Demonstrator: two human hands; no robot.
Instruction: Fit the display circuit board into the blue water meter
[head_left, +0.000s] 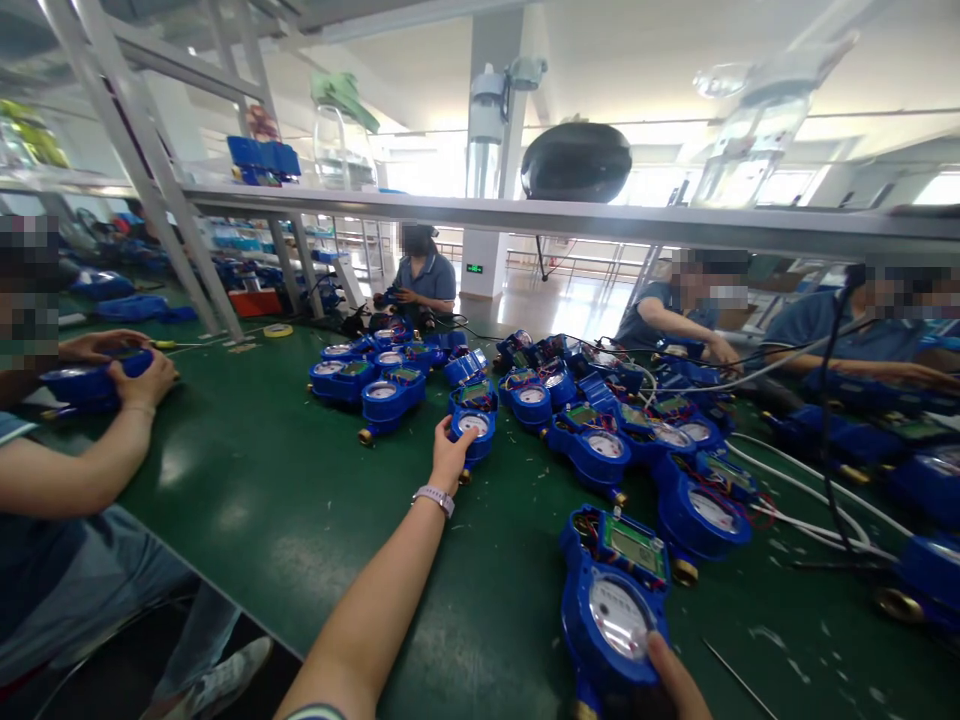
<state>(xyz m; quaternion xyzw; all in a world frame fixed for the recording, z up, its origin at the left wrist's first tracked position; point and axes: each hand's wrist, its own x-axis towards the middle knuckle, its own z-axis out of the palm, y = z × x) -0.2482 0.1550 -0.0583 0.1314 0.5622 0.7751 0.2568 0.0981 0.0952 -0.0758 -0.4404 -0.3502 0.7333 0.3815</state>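
1. The left hand (pixel 448 452), wrist in a pale watch strap, reaches far out over the green table (pixel 247 480); its fingers close on a round blue plastic water meter (pixel 474 428) among other meters.
2. The right hand (pixel 675 680) grips the near blue dial-faced meter (pixel 616 600) at the table's front edge.

The single head view looked forward and down along the green bench (pixel 247 500) from the seated person's height (wide, bent at the edges), near the meters (pixel 615 590) and reaching far across the hall.
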